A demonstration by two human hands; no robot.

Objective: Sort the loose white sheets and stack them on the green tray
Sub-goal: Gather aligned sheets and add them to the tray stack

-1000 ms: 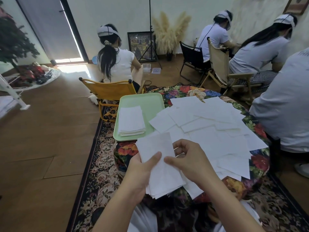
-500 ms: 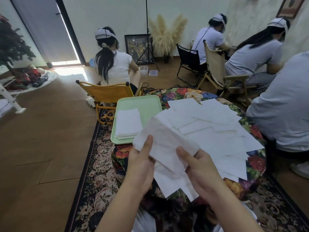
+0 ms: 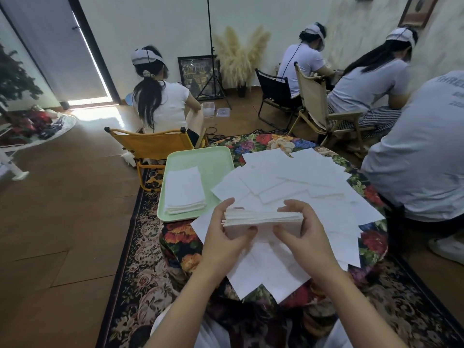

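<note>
Left hand [image 3: 223, 237] and right hand [image 3: 303, 237] each grip an end of a squared bundle of sheets [image 3: 263, 218], held just beside the green tray [image 3: 218, 162], nearer the person.

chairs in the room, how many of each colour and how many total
Yellow fabric folding chair: 1
Black fabric folding chair: 1
Beige fabric folding chair with a wooden frame: 1
Total: 3

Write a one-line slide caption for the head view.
Both hands, left hand and right hand, grip a squared bundle of sheets beside the green tray.
</note>
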